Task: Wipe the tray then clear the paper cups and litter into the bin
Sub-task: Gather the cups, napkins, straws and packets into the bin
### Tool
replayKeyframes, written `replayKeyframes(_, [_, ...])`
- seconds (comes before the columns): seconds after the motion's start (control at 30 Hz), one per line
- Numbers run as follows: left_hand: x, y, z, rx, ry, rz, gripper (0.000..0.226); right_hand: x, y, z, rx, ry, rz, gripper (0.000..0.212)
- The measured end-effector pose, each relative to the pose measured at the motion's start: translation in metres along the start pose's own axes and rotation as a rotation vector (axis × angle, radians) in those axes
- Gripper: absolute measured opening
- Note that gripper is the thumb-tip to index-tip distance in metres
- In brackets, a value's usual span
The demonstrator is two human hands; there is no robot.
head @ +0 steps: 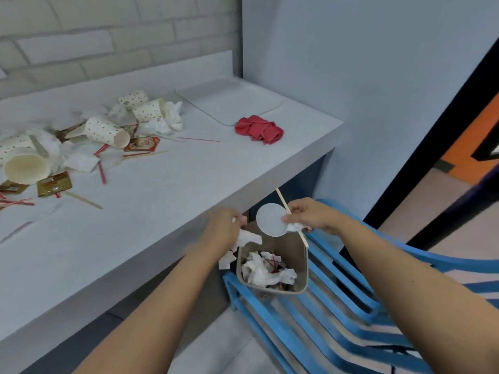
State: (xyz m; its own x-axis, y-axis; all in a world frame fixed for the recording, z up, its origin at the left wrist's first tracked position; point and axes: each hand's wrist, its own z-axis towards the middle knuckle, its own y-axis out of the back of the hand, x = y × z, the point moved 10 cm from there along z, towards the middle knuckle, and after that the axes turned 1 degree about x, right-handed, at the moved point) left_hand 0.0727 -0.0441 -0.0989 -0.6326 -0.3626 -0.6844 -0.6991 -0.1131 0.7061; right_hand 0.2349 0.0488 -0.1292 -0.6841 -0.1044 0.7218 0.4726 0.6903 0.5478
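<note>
Hanging over the beige square bin for dropping, the left hand at ten o'clock is gripping crumpled white tissue; the right hand at one o'clock is pinching a round white lid.

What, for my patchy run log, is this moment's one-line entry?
left hand: grips tissue at bin | right hand: pinches lid, stirrer | cups: on counter | cloth: beside tray

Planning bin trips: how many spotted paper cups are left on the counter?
4 spotted paper cups: two side by side at the back, one mid-pile, one at the left edge. Tissues may hide more.
</note>
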Motion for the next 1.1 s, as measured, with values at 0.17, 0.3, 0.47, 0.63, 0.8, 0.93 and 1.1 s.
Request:
replayKeyframes(0.17, [0.011, -0.051, 0.012, 0.105, 0.026, -0.062, 0.048, -0.061, -0.011, 0.020, -0.087, -0.165, -0.208, 0.024])
replayKeyframes(0.3, [0.033, -0.083, 0.023, 0.251, 0.139, -0.168, 0.032, -0.086, -0.030, 0.038, -0.144, -0.243, -0.238, 0.029])
replayKeyframes(0.47, [0.066, -0.107, 0.035, 0.346, 0.243, -0.132, 0.033, -0.105, -0.053, 0.055, -0.161, -0.285, -0.219, 0.034])
replayKeyframes(0.63, [0.076, -0.116, 0.045, 0.281, 0.186, -0.036, 0.049, -0.113, -0.048, 0.059, -0.251, -0.290, -0.157, 0.031])
replayKeyframes(0.8, [0.068, -0.128, 0.046, 0.224, 0.072, 0.033, 0.049, -0.114, -0.047, 0.059, -0.232, -0.308, -0.197, 0.050])
replayKeyframes(0.93, [0.062, -0.149, 0.042, 0.243, -0.062, 0.072, 0.040, -0.111, -0.043, 0.059, -0.221, -0.285, -0.200, 0.046])
replayKeyframes(1.1, [0.079, -0.171, 0.036, 0.341, -0.060, 0.321, 0.058, -0.104, -0.040, 0.058, -0.203, -0.241, -0.186, 0.036])
